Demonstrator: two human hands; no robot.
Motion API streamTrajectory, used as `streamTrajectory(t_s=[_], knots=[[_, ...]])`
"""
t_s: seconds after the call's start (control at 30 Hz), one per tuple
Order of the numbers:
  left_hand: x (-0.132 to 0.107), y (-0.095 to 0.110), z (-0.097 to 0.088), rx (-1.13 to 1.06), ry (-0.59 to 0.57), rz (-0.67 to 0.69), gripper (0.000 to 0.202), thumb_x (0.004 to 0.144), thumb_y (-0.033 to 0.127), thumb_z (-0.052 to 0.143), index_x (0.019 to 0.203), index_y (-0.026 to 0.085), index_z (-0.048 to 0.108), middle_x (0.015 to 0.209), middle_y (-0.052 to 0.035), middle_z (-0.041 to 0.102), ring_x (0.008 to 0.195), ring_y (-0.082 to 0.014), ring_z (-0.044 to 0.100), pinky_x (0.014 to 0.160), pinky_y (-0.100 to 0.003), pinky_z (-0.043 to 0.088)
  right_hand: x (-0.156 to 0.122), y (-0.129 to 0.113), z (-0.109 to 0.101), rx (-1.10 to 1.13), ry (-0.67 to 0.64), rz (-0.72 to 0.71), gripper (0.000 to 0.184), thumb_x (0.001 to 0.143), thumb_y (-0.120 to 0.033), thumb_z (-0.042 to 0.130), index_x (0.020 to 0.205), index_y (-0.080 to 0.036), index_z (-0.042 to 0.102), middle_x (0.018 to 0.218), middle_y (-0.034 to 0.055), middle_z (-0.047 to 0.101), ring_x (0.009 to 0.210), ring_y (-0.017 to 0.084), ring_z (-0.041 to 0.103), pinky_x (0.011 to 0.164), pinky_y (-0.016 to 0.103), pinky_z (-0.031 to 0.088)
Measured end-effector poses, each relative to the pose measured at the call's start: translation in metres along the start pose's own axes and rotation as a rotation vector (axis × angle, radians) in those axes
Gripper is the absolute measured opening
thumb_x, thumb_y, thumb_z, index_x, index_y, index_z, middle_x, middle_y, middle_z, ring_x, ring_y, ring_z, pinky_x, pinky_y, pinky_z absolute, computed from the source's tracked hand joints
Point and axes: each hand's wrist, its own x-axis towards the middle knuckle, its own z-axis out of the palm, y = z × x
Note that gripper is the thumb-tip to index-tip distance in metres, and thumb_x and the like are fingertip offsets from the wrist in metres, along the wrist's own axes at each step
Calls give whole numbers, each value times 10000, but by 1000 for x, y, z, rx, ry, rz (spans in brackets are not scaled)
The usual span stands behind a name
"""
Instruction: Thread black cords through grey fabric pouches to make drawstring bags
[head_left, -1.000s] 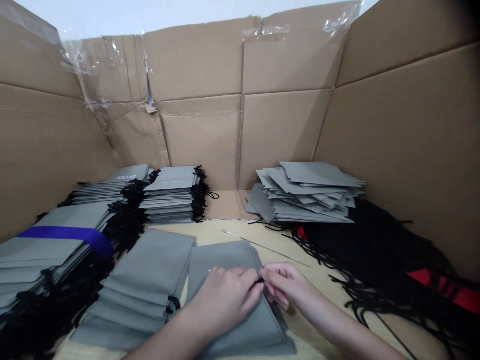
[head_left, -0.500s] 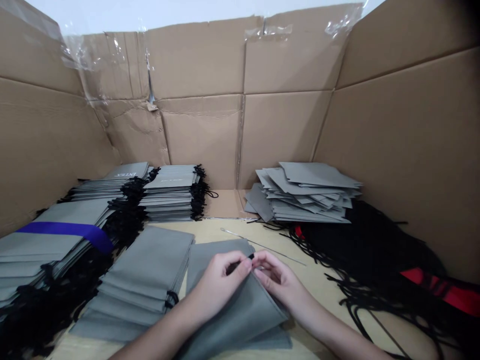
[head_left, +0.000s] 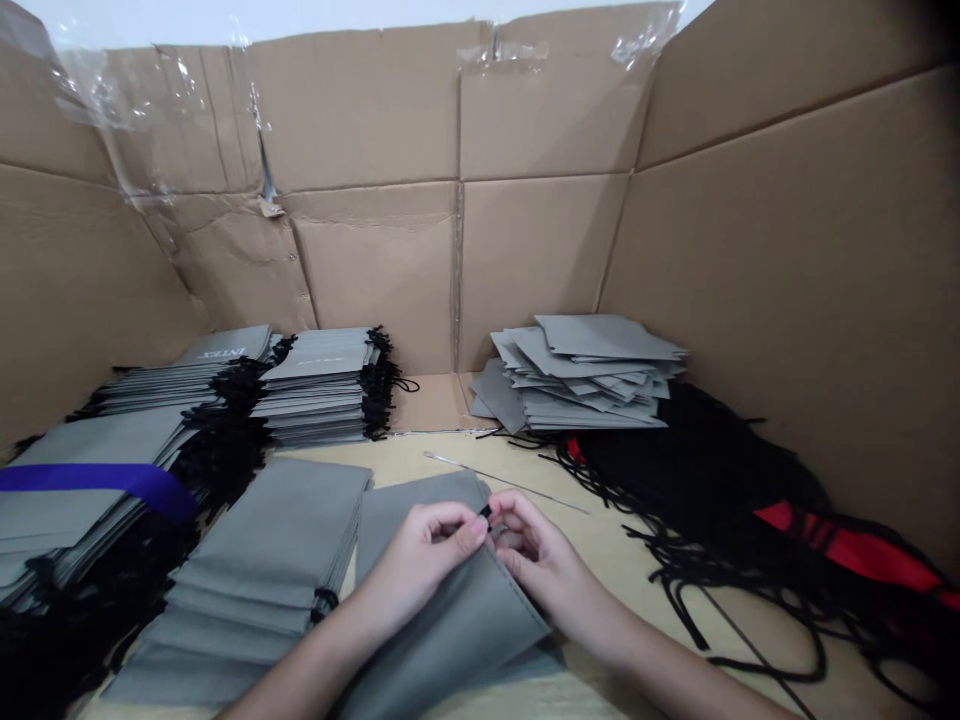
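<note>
On the far left, a tan corrugated cardboard wall [head_left: 67, 300] rose behind everything, its creased flaps patched with crinkled clear tape. Against it lay a low stack of flat gray drawstring pouches [head_left: 82, 500] in a matte nonwoven fabric, crossed by a glossy purple band [head_left: 97, 478]. Tangled black cords [head_left: 217, 460] spilled from the stack's edge in a dense, stringy fringe. Behind it stood two neat rectangular stacks, one topped with a pouch printed with white lettering [head_left: 225, 347] and the other [head_left: 315, 400] trailing black cords of its own.

Nearer the person, a smaller stack of overlapping pouches [head_left: 255, 570] lay on a pale wooden table [head_left: 615, 560]. Just beside it, a single gray pouch [head_left: 450, 630] lay across the table under the hands, its soft fabric forming a long, tapering fold. The left hand [head_left: 424, 565] pinched a short black cord end [head_left: 485, 512] at the pouch's upper edge, between thumb and fingertips. The right hand [head_left: 536, 560] curled in from the other side, touching the left, though whether it gripped the cord too could not be told.

Above the hands lay a thin metal rod [head_left: 502, 480]. Further right sat a loose, angular pile of gray fabric pieces [head_left: 577, 375], then a heap of black cords [head_left: 697, 470] partly over glossy red material [head_left: 847, 545].
</note>
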Motion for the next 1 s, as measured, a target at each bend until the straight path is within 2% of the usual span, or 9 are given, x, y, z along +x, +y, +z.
streamTrajectory(t_s=[0.13,0.3,0.5,0.7,0.87,1.0], knots=[[0,-2,0,-15,1,-17,330,764,442,563,664,131,603,613,15,504,601,-112,410,576,-203,309,-3,-3,0,-111,-6,-41,212,821,-343,551,950,-218,438,806,-17,477,676,113,450,598,214,352],[-2,4,3,-114,34,-74,299,740,408,615,657,121,626,604,16,518,603,-104,418,576,-197,310,-6,-4,1,-239,15,-103,111,862,-308,467,875,-208,422,726,-27,466,613,109,449,559,212,349],[-9,6,10,-455,95,-313,258,626,362,738,690,129,647,655,-3,611,624,-112,504,628,-213,367,-9,-6,-1,-486,70,-236,43,886,-214,383,866,-211,422,684,-21,505,601,117,494,564,216,381],[-13,-4,10,-594,288,-526,263,493,223,826,685,156,658,730,-3,658,786,-148,586,763,-224,404,-4,-2,-8,-730,35,-499,166,854,-90,351,816,-210,459,730,12,552,604,112,530,556,209,415],[-11,-11,10,-784,256,-615,240,490,108,809,676,160,666,690,1,667,700,-139,615,745,-234,444,0,-2,-17,-894,-39,-659,180,875,-114,378,859,-206,533,812,37,601,669,121,561,590,219,442],[-10,-6,10,-850,160,-646,333,559,83,752,872,160,670,757,-23,685,708,-151,628,722,-252,453,1,-7,-20,-1018,-25,-715,154,871,-148,448,888,-227,579,871,29,630,718,117,592,625,210,470]])
